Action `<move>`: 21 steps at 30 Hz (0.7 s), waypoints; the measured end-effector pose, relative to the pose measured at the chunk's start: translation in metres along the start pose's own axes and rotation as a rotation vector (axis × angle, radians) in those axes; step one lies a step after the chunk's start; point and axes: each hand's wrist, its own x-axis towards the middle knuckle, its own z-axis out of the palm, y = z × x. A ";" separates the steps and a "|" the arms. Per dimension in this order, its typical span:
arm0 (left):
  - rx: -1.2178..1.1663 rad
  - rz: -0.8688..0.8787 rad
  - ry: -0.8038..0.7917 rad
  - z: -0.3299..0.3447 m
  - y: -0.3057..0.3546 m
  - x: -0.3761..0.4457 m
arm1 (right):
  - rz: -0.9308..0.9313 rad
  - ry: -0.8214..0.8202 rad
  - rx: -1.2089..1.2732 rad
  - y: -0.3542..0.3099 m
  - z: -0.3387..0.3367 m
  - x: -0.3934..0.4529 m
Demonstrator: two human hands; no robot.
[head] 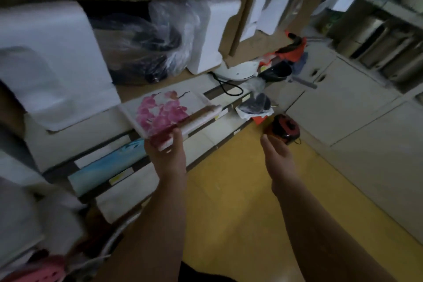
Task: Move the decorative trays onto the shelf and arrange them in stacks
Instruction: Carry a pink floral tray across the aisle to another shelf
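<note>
A white decorative tray (169, 107) printed with pink orchid flowers lies tilted over the edge of the shelf (128, 96). My left hand (166, 153) grips its near corner from below, thumb on the rim. Under it the shelf front shows more flat trays stacked on edge or flat, one with a blue picture (107, 165). My right hand (278, 155) hangs in the air to the right of the tray, fingers loosely curled, holding nothing. The picture is blurred.
White foam blocks (45, 57), a plastic-wrapped bundle (148, 48) and cardboard boxes (258, 41) crowd the shelf top. A white round appliance (238, 71), red cloth (290, 50) and a dark red-and-black object (283, 128) lie to the right. Pale cabinets (343, 103) stand beyond the yellow floor (240, 213).
</note>
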 end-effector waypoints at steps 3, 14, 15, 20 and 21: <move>0.096 0.072 0.051 0.006 -0.014 0.013 | -0.011 -0.056 -0.046 -0.012 0.039 0.023; 0.371 0.212 0.077 -0.017 -0.017 0.059 | -0.043 -0.230 -0.131 -0.035 0.113 0.064; 0.396 0.212 0.081 -0.018 -0.016 0.059 | -0.034 -0.233 -0.131 -0.038 0.117 0.069; 0.580 0.130 0.085 -0.031 0.006 0.055 | 0.022 -0.293 -0.212 -0.044 0.140 0.101; 0.629 0.118 0.093 -0.032 0.011 0.052 | 0.011 -0.332 -0.244 -0.042 0.144 0.107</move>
